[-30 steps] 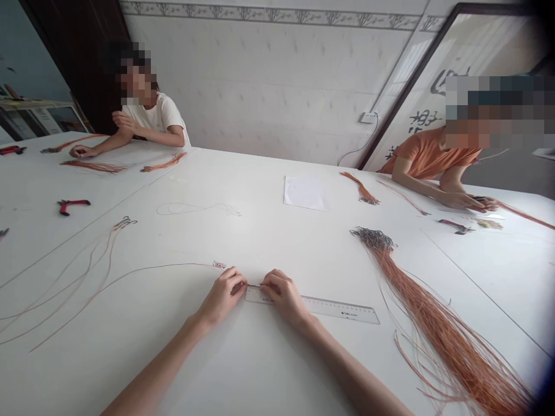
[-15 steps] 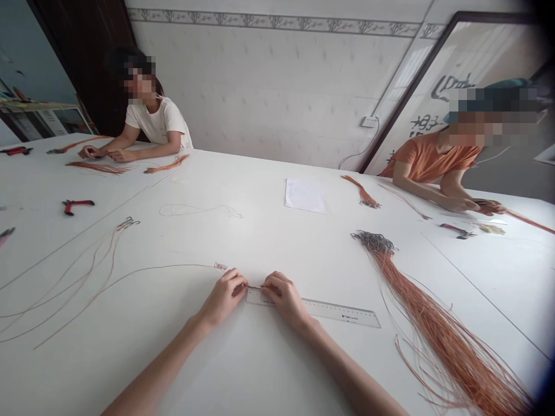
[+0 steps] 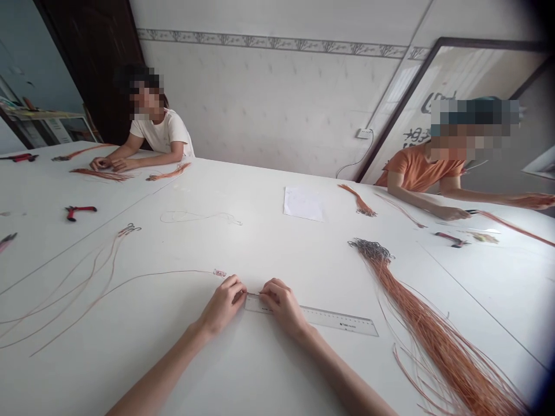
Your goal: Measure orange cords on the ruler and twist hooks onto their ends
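Both my hands are closed in pinches at the left end of a clear ruler [image 3: 359,325] lying on the white table. My left hand [image 3: 226,303] grips a thin reddish-brown line [image 3: 143,273] that trails off to the left. My right hand [image 3: 282,306] pinches the same line, and a short taut stretch runs between the hands along the ruler's upper edge. The fingers hide the line's end. A small tag with red print [image 3: 219,273] lies just beyond my left fingertips. Part of the ruler is covered by my right hand.
Right of me lies a large bundle of orange lines [image 3: 425,312] with dark hooks [image 3: 370,249] at its top. Several hooked lines [image 3: 129,229] lie left. Red-handled pliers [image 3: 80,212] and a paper sheet [image 3: 303,202] are farther off. Two people [image 3: 162,136] sit across.
My hands keep their pinches at the ruler, nearly unmoved. The view has shifted slightly. The person in orange has stretched one arm out to the right, drawing their hands apart.
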`<state>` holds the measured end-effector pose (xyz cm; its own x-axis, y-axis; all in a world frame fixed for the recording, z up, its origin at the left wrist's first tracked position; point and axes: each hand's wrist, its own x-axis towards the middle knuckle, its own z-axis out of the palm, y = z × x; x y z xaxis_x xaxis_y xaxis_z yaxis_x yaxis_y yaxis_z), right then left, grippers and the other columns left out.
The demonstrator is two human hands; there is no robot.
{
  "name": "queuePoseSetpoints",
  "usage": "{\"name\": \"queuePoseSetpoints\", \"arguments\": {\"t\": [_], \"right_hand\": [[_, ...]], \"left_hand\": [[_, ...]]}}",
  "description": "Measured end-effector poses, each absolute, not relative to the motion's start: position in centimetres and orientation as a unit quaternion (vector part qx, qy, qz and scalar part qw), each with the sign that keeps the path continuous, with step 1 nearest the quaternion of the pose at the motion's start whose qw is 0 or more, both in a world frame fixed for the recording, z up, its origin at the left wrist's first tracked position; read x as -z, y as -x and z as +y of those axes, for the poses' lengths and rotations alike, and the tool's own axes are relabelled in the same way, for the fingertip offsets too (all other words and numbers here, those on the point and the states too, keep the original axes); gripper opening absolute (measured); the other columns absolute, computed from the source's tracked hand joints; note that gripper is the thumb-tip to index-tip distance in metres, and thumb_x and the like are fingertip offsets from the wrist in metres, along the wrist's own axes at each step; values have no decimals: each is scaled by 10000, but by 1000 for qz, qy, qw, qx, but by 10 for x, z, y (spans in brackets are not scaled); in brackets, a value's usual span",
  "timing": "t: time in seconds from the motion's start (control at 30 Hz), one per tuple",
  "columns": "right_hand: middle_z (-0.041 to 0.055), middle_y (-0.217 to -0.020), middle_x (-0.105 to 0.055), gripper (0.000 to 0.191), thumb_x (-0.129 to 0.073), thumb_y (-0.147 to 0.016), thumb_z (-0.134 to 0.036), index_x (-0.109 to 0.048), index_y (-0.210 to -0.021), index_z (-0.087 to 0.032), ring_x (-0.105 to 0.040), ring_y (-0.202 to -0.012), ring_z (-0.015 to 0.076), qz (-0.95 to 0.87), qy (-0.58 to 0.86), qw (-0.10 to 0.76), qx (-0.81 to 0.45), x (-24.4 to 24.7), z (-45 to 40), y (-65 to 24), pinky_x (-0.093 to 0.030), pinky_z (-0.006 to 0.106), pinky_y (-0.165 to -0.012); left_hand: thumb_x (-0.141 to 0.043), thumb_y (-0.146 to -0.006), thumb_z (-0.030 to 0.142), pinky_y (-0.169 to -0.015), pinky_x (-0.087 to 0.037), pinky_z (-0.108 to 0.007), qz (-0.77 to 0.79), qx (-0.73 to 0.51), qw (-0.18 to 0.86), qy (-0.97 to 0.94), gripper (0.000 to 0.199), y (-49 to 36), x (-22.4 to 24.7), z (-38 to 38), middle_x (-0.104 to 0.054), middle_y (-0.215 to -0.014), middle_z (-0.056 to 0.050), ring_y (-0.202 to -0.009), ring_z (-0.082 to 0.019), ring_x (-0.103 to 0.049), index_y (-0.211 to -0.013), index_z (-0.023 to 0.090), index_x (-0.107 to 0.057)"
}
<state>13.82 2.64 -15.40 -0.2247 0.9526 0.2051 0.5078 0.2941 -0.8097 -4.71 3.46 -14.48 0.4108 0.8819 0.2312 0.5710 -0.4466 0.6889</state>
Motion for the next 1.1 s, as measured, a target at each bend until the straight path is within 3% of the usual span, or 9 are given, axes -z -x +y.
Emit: {"name": "queuePoseSetpoints", "arguments": {"t": [0.23,0.47,0.67,0.87,1.1], "right_hand": [[23,-734,-593,134,-529,-801,-255,-579,-693,-193,-518,-708,155,-678,513,411,-330,124,33,-140,-415,297,-688],[7,-658,-597,224,-607,-761,-368,-599,-670,-163,-513,-659,124,-623,473,473,-406,37,47,-154,-404,267,-650],[12,-655,-617,209,-663,-728,-357,-624,-667,-161,-557,-660,118,-619,421,514,-418,-22,31,-162,-461,265,-653],[-3,-631,-623,185,-667,-750,-337,-665,-878,-204,-588,-623,120,-620,407,561,-368,-33,18,-164,-495,266,-616],[7,-697,-655,75,-655,-775,-315,-691,-784,-250,-600,-694,157,-676,440,531,-261,-34,8,-166,-494,304,-649]], "left_hand": [[-397,-860,140,-586,-388,-244,445,-308,187,-820,185,38,112,38,-525,-783,-10,-618,-114,-491,-731,177,-526],[-466,-830,147,-555,-377,-216,403,-387,145,-816,140,30,30,42,-540,-721,4,-614,-102,-472,-735,182,-563],[-517,-809,147,-534,-394,-200,349,-457,78,-815,121,23,-22,25,-548,-671,23,-570,-89,-445,-720,199,-580],[-541,-795,125,-534,-407,-207,322,-488,68,-809,129,19,-38,21,-546,-658,36,-568,-87,-460,-710,216,-574],[-547,-803,145,-536,-419,-223,324,-513,110,-787,126,15,-36,28,-543,-646,23,-572,-95,-464,-702,211,-584]]}}
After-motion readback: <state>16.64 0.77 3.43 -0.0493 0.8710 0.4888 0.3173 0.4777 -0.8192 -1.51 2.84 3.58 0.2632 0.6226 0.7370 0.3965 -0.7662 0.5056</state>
